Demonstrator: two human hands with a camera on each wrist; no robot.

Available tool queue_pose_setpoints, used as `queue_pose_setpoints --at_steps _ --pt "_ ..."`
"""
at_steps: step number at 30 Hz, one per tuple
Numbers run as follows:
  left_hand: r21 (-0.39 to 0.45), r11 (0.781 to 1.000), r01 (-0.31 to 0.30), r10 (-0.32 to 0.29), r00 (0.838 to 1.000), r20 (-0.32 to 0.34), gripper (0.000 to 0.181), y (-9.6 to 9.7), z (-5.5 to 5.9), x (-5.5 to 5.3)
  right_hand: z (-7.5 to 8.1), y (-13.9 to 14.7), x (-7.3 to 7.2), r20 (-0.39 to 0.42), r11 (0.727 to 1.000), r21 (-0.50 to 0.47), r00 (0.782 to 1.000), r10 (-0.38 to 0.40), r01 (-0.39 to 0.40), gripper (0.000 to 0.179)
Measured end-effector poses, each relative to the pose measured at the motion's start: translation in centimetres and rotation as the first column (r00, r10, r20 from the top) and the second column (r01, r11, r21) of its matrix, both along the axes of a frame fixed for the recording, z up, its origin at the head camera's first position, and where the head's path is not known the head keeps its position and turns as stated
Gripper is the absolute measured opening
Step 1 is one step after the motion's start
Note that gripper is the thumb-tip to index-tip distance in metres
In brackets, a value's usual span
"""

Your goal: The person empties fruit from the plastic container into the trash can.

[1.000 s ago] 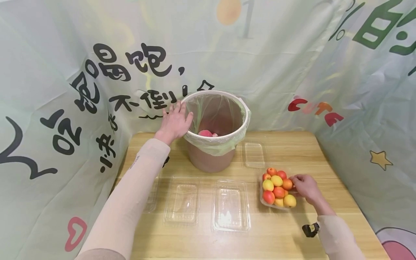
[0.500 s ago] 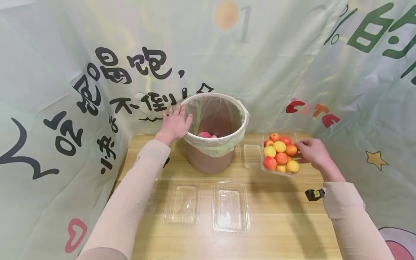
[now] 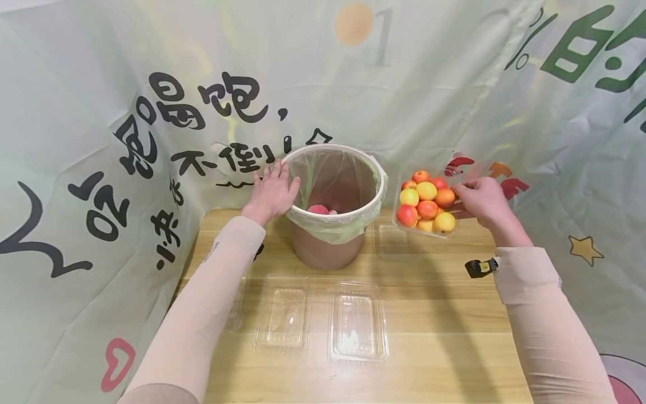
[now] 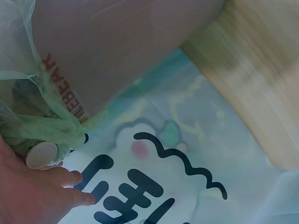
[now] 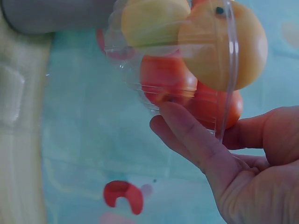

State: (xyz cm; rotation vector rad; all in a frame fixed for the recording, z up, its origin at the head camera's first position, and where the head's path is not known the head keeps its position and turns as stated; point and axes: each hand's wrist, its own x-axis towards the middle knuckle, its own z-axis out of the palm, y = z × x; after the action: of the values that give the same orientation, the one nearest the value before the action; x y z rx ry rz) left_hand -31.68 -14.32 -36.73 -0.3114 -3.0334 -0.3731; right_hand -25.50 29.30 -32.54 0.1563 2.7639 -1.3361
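Observation:
My right hand [image 3: 481, 202] pinches the right rim of a clear plastic tray [image 3: 429, 233] full of small round red, orange and yellow fruits [image 3: 427, 191]. In the right wrist view, the fingers [image 5: 187, 130] lie under the tray's wall, with the thumb at the rim. The loaded tray hangs above the table, right of a brown bin [image 3: 328, 249]. My left hand [image 3: 271, 191] rests on the left side of the bin's white rim with its fingers stretched out. A green bag [image 3: 348, 233] lines the bin, and a pink-red round thing [image 3: 319, 209] lies inside.
Two clear plastic trays [image 3: 359, 352] [image 3: 282, 343] lie on the wooden table [image 3: 429, 348]. Another clear tray [image 3: 235, 314] is partly behind the left sleeve, and one more [image 3: 391, 249] lies right of the bin. Printed cloth [image 3: 429, 112] surrounds the table.
My right hand has lifted the fruit tray off the table and carried it up and away, then slightly left toward the bin. The left hand has stayed at the bin rim.

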Motion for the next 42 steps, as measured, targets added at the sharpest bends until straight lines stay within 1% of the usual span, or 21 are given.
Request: queue_pose_setpoints --at_steps 6,8,13,16,20,23,33,42 --pt "-0.003 1.0 0.001 -0.001 1.0 0.001 0.077 -0.1 0.0 0.0 2.4 -1.3 -1.0 -0.027 1.0 0.014 1.0 -0.012 0.012 0.059" --pt "-0.004 1.0 -0.001 0.001 1.0 0.003 0.076 -0.1 0.0 0.0 3.1 -1.8 -1.3 -0.031 1.0 0.004 0.999 -0.016 0.017 0.059" --pt "-0.003 1.0 -0.007 0.007 1.0 0.004 0.076 -0.2 -0.1 -0.1 4.2 -3.0 -2.2 -0.055 0.999 -0.035 0.998 -0.024 0.022 0.056" --pt "0.0 1.0 -0.008 0.008 1.0 0.002 0.075 -0.3 -0.1 0.0 4.5 -3.7 -2.8 -0.066 0.998 -0.049 0.997 -0.031 0.028 0.055" --pt "0.002 1.0 -0.006 0.006 1.0 -0.001 0.076 -0.3 0.0 0.0 4.9 -4.8 -3.5 -0.06 0.995 -0.091 0.997 -0.04 0.034 0.058" --pt "0.002 1.0 -0.005 0.005 1.0 0.003 0.076 -0.3 0.0 0.0 5.2 -5.9 -4.0 -0.064 0.992 -0.12 0.997 -0.052 0.044 0.056" --pt "-0.001 1.0 -0.003 0.003 1.0 0.011 0.076 -0.1 0.1 0.0 5.7 -9.5 -5.6 -0.126 0.97 -0.233 0.987 -0.102 0.07 0.039" --pt "-0.012 1.0 -0.007 0.007 1.0 0.006 0.076 -0.1 0.0 -0.1 5.8 -12.5 -7.0 -0.125 0.95 -0.293 0.98 -0.153 0.11 0.043"
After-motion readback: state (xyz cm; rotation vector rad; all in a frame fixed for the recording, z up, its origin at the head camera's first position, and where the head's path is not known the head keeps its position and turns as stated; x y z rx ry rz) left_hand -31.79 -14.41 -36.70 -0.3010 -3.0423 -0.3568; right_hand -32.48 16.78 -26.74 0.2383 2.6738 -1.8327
